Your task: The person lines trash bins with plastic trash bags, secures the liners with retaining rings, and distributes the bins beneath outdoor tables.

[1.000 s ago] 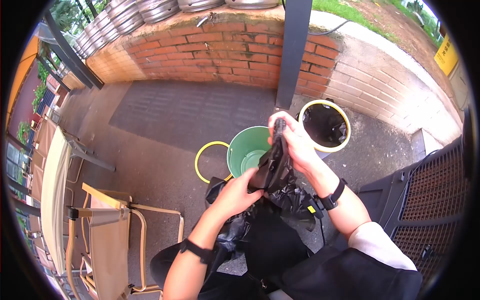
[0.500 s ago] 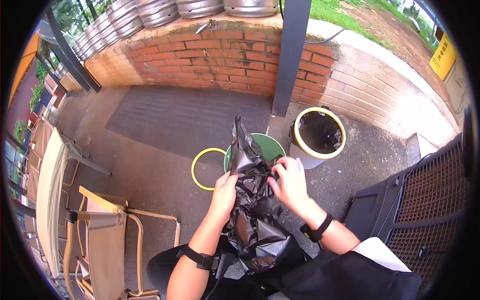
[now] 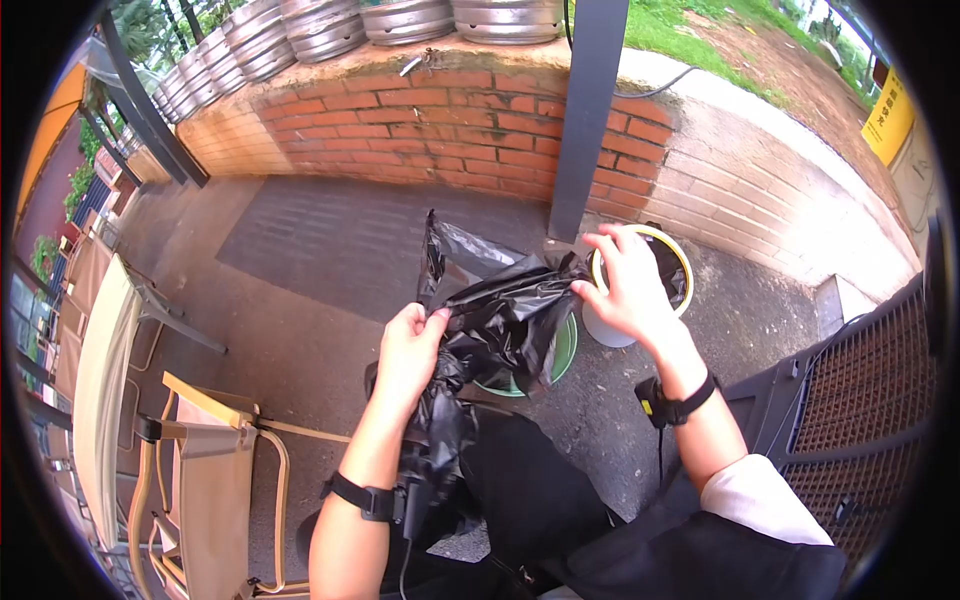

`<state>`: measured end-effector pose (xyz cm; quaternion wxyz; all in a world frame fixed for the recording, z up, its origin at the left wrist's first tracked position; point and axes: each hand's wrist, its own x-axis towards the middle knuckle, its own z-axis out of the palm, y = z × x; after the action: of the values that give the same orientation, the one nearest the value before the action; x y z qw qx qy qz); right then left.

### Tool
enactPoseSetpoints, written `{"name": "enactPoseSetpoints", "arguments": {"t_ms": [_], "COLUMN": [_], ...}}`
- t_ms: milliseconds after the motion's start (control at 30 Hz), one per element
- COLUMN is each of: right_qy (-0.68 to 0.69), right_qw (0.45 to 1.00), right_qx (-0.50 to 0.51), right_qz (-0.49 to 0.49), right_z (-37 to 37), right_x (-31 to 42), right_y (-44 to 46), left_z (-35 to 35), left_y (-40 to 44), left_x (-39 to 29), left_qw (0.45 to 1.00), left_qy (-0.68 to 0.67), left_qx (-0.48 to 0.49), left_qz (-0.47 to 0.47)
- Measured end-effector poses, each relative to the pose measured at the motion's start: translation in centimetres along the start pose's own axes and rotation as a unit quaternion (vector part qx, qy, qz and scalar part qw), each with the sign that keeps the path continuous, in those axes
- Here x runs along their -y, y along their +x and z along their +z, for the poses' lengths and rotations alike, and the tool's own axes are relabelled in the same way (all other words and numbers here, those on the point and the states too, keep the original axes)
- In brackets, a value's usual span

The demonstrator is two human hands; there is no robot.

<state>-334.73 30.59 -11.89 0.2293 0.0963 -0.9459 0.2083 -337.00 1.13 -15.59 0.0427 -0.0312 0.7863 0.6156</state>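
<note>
A crumpled black plastic bag (image 3: 500, 320) is stretched between my two hands, over the green bucket (image 3: 568, 352), and hangs down towards my lap. My left hand (image 3: 412, 345) pinches its left edge between thumb and fingers. At the bag's right end, my right hand (image 3: 628, 285) has thumb and forefinger at the gathered plastic, with the other fingers raised. Most of the green bucket is hidden under the bag. Behind my right hand stands a white bin (image 3: 607, 330) with a yellow rim and a black liner inside.
A folding chair (image 3: 215, 490) stands at the lower left, near a beige-covered table (image 3: 105, 380). A dark post (image 3: 588, 120) rises before the brick wall (image 3: 420, 125), which has metal kegs (image 3: 325, 25) on top. At the right is a dark slatted unit (image 3: 860, 400).
The bag has been spread sideways; my hands have moved apart, left hand leftward and right hand up and right. The yellow ring beside the bucket is now hidden.
</note>
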Motion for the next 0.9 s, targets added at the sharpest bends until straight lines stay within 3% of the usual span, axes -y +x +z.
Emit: {"name": "enactPoseSetpoints", "arguments": {"t_ms": [33, 67, 100, 167, 233, 300, 367, 400, 467, 500, 533, 567, 600, 633, 667, 700, 733, 767, 800, 833, 900], "right_qy": [-0.007, 0.091, 0.174, 0.168, 0.122, 0.142, 0.196, 0.152, 0.110, 0.203, 0.257, 0.206, 0.241, 0.299, 0.356, 0.231, 0.099, 0.102, 0.095, 0.062, 0.077], "right_qw": [0.998, 0.992, 0.980, 0.977, 0.952, 0.949, 0.937, 0.938, 0.989, 0.974, 0.946, 0.925, 0.874, 0.847, 0.814, 0.881, 0.920, 0.976, 0.995, 0.985, 0.985], "right_qx": [-0.056, -0.057, -0.025, 0.062, 0.282, 0.278, 0.288, 0.304, 0.078, -0.094, -0.198, -0.320, -0.419, -0.439, -0.458, -0.409, -0.351, -0.186, -0.029, 0.129, -0.016], "right_qz": [-0.033, -0.068, -0.090, -0.113, 0.023, 0.044, 0.027, 0.073, 0.068, 0.027, 0.033, 0.001, 0.044, 0.038, 0.029, -0.058, -0.144, -0.050, -0.023, 0.094, 0.151], "right_z": [-0.9, -1.1, -1.3, 0.9, 3.0, 5.6, 7.2, 6.3, 3.8, 1.8, -1.2, -3.5, -4.8, -4.1, -3.4, -3.4, -3.3, 0.6, 4.8, 5.8, 6.5], "right_x": [1.9, 3.4, 5.3, 6.7, 5.5, 1.8, -1.9, -2.0, -1.2, 0.2, 1.9, 2.9, 3.3, 1.9, 0.5, 0.8, 1.0, -1.6, -5.1, -6.2, -7.9], "right_y": [0.0, -0.3, -0.5, -1.3, -1.1, -0.7, 0.4, 1.9, 3.7, 4.2, 4.0, 3.7, 2.7, 1.6, 0.4, 0.2, 0.1, -0.4, -1.7, -3.0, -4.7], "left_z": [0.2, 1.2, 1.9, 2.0, 1.5, 0.3, -1.9, -2.6, -3.0, -2.9, -2.8, -2.6, -2.1, -1.4, -0.7, -2.0, -0.6, 0.5, 1.3, 1.6, 2.4], "left_y": [-0.2, -1.1, -2.3, -3.3, -3.4, -2.6, -0.6, -0.4, -0.5, -1.6, -2.7, -4.0, -5.9, -7.2, -6.4, -6.1, -6.0, -3.6, -3.0, -2.8, -3.7], "left_x": [0.3, -1.2, -3.1, -4.1, -3.7, -1.6, 1.6, 1.5, -2.0, -5.9, -8.5, -10.5, -12.2, -13.1, -13.6, -11.7, -9.2, -4.5, -1.0, 2.3, 6.0], "left_qw": [1.000, 0.995, 0.983, 0.962, 0.960, 0.977, 0.966, 0.975, 0.969, 0.950, 0.913, 0.840, 0.811, 0.772, 0.788, 0.801, 0.861, 0.906, 0.940, 0.948, 0.967], "left_qy": [-0.013, -0.089, -0.166, -0.215, -0.167, -0.033, 0.215, 0.205, 0.239, 0.281, 0.243, 0.195, 0.133, 0.069, -0.020, 0.187, 0.282, 0.264, 0.304, 0.289, 0.229], "left_qx": [0.018, 0.047, 0.076, 0.156, 0.198, 0.188, 0.133, 0.085, -0.024, -0.083, -0.189, -0.286, -0.348, -0.408, -0.279, -0.196, -0.180, -0.105, -0.033, 0.037, 0.072], "left_qz": [-0.011, -0.008, -0.006, -0.066, -0.107, -0.093, -0.056, -0.024, 0.060, 0.106, 0.269, 0.418, 0.451, 0.482, 0.548, 0.533, 0.383, 0.314, 0.153, 0.124, 0.085]}}
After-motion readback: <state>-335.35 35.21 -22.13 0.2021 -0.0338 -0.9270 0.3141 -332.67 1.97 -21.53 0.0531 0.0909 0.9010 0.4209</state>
